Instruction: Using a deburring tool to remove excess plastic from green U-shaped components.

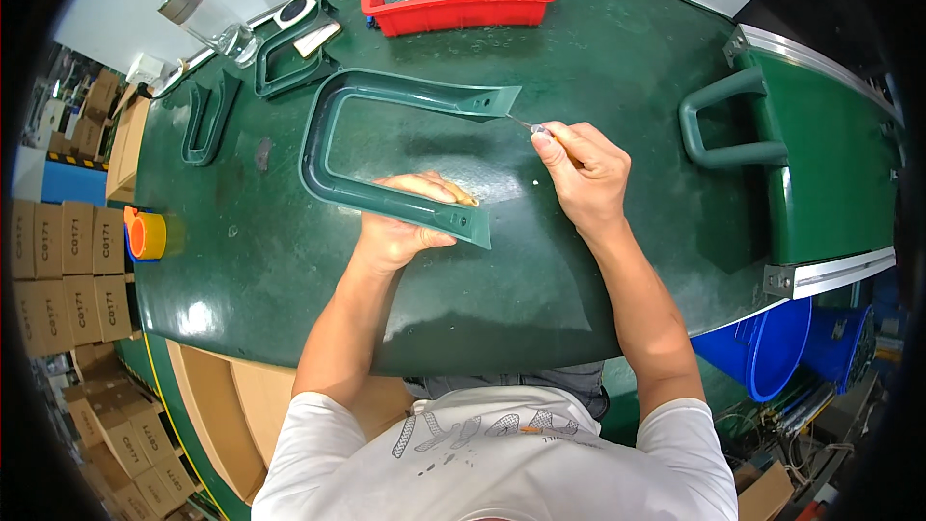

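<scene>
A dark green U-shaped plastic handle (318, 135) is held up over the table, its curve to the left and its two ends to the right. My left hand (395, 227) is closed around its nearer leg, and a tan cover (463, 195) sits on one fingertip. My right hand (590, 169) pinches a small thin-bladed knife (526, 123), most of its grip hidden by the fingers. The blade tip points left and is at the end of the handle's far leg; whether it touches cannot be told.
A red bin (458, 12) of small green pieces stands at the back. Other green handles (207, 121) and a glass bottle (217, 24) are back left, a yellow tape roll (147, 234) at the left edge. A green panel with a handle (834, 159) stands right, blue bins (762, 352) below.
</scene>
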A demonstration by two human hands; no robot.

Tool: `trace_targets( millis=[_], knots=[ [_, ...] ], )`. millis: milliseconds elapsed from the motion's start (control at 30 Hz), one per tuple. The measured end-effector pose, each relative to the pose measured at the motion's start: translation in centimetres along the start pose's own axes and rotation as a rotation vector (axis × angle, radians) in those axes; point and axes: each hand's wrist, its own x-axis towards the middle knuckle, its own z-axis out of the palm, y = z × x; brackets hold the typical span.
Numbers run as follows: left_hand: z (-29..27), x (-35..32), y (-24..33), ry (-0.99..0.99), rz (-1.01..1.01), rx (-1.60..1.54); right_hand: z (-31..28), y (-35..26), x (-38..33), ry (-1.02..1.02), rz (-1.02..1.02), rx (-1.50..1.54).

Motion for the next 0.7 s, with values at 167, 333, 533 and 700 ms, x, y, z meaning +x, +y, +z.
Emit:
trace_targets(
  millis=[167,333,533,700],
  knots=[
    [0.0,0.3,-0.1,-0.060,0.060,0.023,-0.1,0.2,0.0,0.081,0.007,-0.013],
    [0.6,0.2,0.0,-0.182,0.035,-0.010,-1.4,0.9,1.6,0.262,0.088,-0.181],
    [0.1,0.4,0.2,-0.084,0.015,0.062,-3.2,0.7,2.2,-0.155,0.626,0.588],
    [-0.5,0.3,0.1,-0.084,0.008,0.091,-3.7,-0.2,1.8,-0.430,0.571,0.592]
  ],
)
